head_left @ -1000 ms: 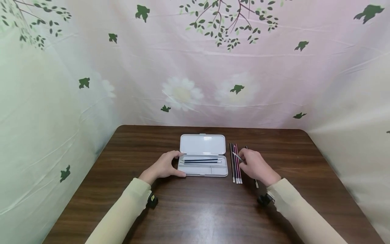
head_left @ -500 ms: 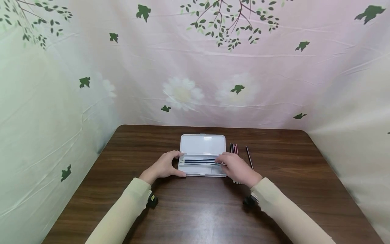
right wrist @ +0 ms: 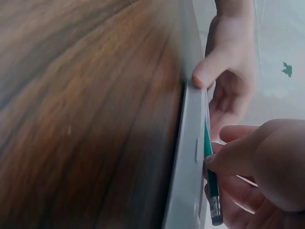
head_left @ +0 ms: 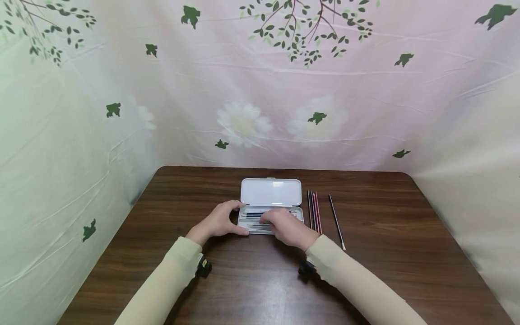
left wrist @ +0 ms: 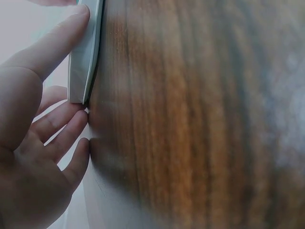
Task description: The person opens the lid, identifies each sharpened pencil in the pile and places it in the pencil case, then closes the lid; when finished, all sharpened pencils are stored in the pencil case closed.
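A white pencil case (head_left: 271, 192) lies open on the table with its lid folded back. My left hand (head_left: 220, 220) grips the left end of it, thumb at the front edge and fingers round the far side. Dark pencils (head_left: 253, 214) lie in the rear compartment. Over the front part of the case, my right hand (head_left: 289, 229) pinches a teal pencil (right wrist: 212, 183); its metal band and eraser end show in the right wrist view. The right hand covers part of the case in the head view.
Just right of the case several dark and pink-red pencils (head_left: 314, 210) lie side by side, their near ends hidden by the right sleeve. A single dark pencil (head_left: 336, 221) lies apart farther right. Behind the brown table (head_left: 195, 185) hangs a printed cloth (head_left: 243, 81).
My right hand has moved left from the pencils on the table to over the case, carrying a pencil. The left hand has stayed on the case's left end.
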Action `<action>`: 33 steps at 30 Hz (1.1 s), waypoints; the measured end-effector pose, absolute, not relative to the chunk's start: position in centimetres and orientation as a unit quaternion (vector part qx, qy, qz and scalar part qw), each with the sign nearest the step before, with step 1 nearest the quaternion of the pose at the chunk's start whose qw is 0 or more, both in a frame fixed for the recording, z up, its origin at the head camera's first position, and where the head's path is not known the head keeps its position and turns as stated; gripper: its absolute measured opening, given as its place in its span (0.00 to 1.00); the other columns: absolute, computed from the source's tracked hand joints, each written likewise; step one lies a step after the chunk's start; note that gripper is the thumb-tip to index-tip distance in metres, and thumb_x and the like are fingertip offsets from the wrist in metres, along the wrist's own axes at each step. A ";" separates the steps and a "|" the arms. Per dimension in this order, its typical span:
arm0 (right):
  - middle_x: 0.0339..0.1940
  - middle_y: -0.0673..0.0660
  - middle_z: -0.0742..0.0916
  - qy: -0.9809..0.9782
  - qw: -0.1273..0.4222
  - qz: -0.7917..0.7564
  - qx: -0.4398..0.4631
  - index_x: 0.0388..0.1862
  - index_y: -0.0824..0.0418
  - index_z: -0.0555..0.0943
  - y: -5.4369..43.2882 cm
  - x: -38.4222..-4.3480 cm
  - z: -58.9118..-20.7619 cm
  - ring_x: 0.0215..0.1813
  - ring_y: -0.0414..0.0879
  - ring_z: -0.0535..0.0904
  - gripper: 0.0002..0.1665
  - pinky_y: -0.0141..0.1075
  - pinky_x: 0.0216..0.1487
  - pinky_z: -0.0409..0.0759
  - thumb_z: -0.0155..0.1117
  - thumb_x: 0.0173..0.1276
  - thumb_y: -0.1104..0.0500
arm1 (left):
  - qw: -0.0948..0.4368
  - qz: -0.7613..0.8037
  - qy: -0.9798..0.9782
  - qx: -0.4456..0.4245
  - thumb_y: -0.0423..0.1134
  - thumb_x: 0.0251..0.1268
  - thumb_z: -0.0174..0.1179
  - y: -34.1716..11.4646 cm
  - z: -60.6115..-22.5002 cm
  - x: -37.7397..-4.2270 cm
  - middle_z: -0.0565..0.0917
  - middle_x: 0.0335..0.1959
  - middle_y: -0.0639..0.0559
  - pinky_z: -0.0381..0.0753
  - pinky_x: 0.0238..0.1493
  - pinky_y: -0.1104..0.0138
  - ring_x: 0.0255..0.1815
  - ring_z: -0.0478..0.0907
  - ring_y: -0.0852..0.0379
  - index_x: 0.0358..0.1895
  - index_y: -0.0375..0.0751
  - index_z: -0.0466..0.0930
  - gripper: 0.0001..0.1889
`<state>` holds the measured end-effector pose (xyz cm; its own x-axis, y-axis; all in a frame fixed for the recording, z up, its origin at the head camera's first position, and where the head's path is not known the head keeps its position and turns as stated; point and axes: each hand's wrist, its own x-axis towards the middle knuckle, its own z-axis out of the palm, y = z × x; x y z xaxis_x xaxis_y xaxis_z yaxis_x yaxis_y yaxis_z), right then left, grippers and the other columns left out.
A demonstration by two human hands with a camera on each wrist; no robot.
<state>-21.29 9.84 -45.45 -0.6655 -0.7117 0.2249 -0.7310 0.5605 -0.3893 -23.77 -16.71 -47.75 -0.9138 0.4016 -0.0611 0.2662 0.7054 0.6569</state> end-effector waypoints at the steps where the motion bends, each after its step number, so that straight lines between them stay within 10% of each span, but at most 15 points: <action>1: 0.48 0.54 0.92 -0.882 0.020 0.232 0.410 0.50 0.62 0.89 9.6 -21.3 -45.5 0.53 0.46 0.87 0.18 0.42 0.58 0.85 0.62 0.70 0.77 | 0.100 0.339 0.918 0.182 0.57 0.45 0.85 -16.7 -47.8 -23.8 0.80 0.66 0.48 0.72 0.72 0.50 0.66 0.74 0.50 0.72 0.43 0.76 0.48; 33: 0.46 0.54 0.90 -0.899 0.096 0.243 0.352 0.49 0.65 0.89 19.5 -21.7 -44.8 0.49 0.48 0.87 0.13 0.45 0.50 0.87 0.72 0.66 0.72 | 0.098 0.329 0.923 0.175 0.57 0.45 0.85 -16.4 -47.8 -23.6 0.80 0.65 0.48 0.72 0.72 0.50 0.64 0.74 0.50 0.71 0.43 0.75 0.49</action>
<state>-21.68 19.55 -44.84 -0.7333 -0.5864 0.3441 -0.6799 0.6337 -0.3690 -23.59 -16.40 -47.79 -0.9193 0.3879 -0.0658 0.2590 0.7225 0.6410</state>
